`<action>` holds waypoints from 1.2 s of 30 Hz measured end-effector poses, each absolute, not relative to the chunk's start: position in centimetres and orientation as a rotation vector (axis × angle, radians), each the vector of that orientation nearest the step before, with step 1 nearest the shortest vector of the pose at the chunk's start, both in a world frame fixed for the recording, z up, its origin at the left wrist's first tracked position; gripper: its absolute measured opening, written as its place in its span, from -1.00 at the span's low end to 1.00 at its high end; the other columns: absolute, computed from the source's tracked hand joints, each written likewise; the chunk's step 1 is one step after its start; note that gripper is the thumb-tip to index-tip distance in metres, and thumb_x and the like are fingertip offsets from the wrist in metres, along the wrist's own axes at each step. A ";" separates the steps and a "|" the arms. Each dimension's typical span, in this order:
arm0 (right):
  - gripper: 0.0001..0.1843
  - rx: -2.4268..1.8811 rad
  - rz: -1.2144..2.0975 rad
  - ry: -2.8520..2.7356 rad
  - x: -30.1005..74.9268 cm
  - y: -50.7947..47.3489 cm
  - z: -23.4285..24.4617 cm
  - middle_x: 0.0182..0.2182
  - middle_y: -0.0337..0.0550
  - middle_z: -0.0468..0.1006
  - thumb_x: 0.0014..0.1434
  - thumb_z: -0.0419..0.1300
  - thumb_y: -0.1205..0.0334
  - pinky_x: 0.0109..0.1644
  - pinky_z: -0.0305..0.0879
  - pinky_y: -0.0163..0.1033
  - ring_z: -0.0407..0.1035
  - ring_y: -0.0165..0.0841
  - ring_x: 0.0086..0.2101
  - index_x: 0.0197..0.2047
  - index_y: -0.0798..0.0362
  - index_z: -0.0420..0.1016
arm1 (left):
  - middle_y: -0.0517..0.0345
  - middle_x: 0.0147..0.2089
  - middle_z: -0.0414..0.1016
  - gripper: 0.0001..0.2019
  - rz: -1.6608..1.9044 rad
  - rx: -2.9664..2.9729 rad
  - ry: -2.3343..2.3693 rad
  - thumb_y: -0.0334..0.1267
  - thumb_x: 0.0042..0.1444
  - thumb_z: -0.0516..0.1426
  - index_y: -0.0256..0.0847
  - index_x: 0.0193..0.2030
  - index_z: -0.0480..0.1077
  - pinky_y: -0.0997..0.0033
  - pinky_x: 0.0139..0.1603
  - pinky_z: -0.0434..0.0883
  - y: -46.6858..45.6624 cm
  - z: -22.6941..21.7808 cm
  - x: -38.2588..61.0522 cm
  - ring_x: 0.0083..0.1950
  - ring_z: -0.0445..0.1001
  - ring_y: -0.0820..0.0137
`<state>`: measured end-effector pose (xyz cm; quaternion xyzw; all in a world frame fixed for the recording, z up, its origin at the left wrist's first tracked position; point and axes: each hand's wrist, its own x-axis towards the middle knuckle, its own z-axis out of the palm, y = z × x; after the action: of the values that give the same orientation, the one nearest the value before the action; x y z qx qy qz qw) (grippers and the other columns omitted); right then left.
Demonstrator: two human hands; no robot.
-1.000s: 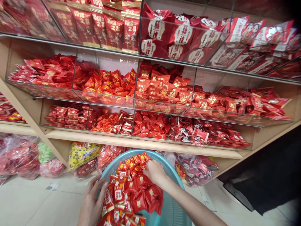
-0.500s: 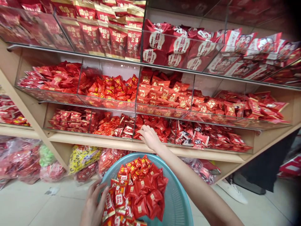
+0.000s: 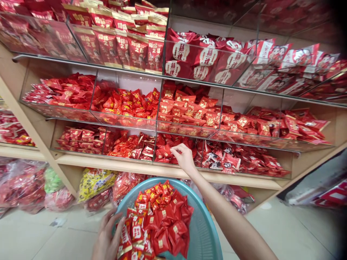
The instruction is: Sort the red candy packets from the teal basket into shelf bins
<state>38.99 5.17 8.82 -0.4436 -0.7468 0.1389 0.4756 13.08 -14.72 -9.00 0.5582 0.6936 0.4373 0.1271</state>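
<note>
A teal plastic basin [image 3: 202, 231] at the bottom centre is heaped with red wrapped candies [image 3: 158, 220]. My left hand [image 3: 107, 238] grips the basin's left rim, fingers curled over it. My right hand [image 3: 184, 156] reaches up to the lowest clear bin [image 3: 176, 150] of red candy packets, fingers bent down among the packets; whether it holds one is hidden.
Wooden shelves carry rows of clear acrylic bins [image 3: 189, 115] full of red sweets and larger red pouches [image 3: 135, 47] above. Plastic bags of candy, one yellow [image 3: 93, 180], lie under the bottom shelf on the tiled floor [image 3: 40, 238].
My right hand left the candy pile in the basin and rose to the lowest shelf bin, then shifted slightly right. The dark figure at the right has gone from view.
</note>
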 end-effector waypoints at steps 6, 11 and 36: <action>-0.71 -1.046 0.630 -1.569 40.0 2.0 7.8 -0.42 -0.14 0.57 0.10 0.14 0.06 -0.27 0.32 -0.25 0.39 -0.35 -0.39 -0.34 0.09 0.55 | -0.05 0.03 0.37 -0.60 1.254 1.637 2.019 0.09 0.05 0.02 -0.15 -0.22 0.48 -0.04 0.14 0.32 -14.7 -8.9 13.2 0.12 0.35 0.05; -0.78 -1.062 0.679 -1.594 40.6 -1.1 7.4 -0.53 -0.22 0.50 0.05 0.21 0.09 -0.34 0.24 -0.28 0.32 -0.38 -0.47 -0.43 0.04 0.60 | -0.06 0.04 0.35 -0.60 1.232 1.617 2.017 0.09 0.05 0.02 -0.16 -0.21 0.48 -0.08 0.16 0.29 -14.7 -8.8 13.2 0.12 0.35 0.03; -0.62 -0.650 -0.049 -2.183 45.6 -8.9 1.4 -0.30 -0.11 0.58 0.20 0.09 0.48 -0.19 0.42 -0.27 0.45 -0.38 -0.31 0.08 0.09 0.35 | -0.06 0.06 0.30 -0.59 1.196 1.648 2.021 0.07 0.09 -0.01 -0.17 -0.18 0.46 0.03 0.07 0.38 -15.0 -8.6 13.4 0.12 0.34 0.07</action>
<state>45.61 -8.90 1.44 -0.2593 -0.8704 -0.0196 0.4181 13.37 -15.00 -8.57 0.5690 0.6979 0.4130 0.1360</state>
